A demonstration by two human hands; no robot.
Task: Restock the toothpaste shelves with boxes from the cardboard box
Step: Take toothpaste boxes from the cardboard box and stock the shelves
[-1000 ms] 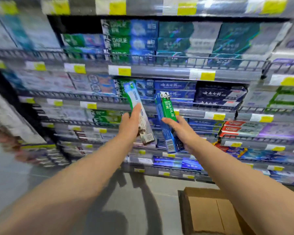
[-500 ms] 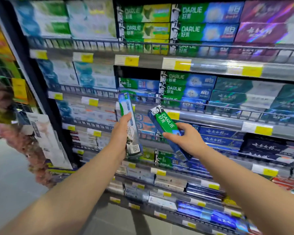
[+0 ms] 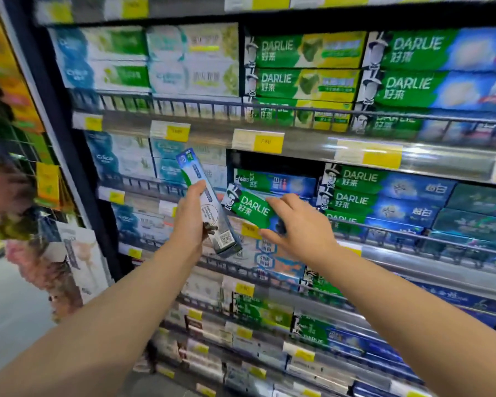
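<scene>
Darlie toothpaste box (image 3: pixel 248 209): probably light, stiff yet dentable card, glossy and somewhat slippery; best taken across the long faces near one end. Pinched so by the right hand (image 3: pixel 297 224), fingers curled over the top face, thumb underneath, free end angled up-left. Just beyond the grip, a low Darlie stack (image 3: pixel 272 181) with room above. Left of it, a white-and-teal toothpaste box (image 3: pixel 209 216), wrapped mid-length by the left hand (image 3: pixel 191 224).
</scene>
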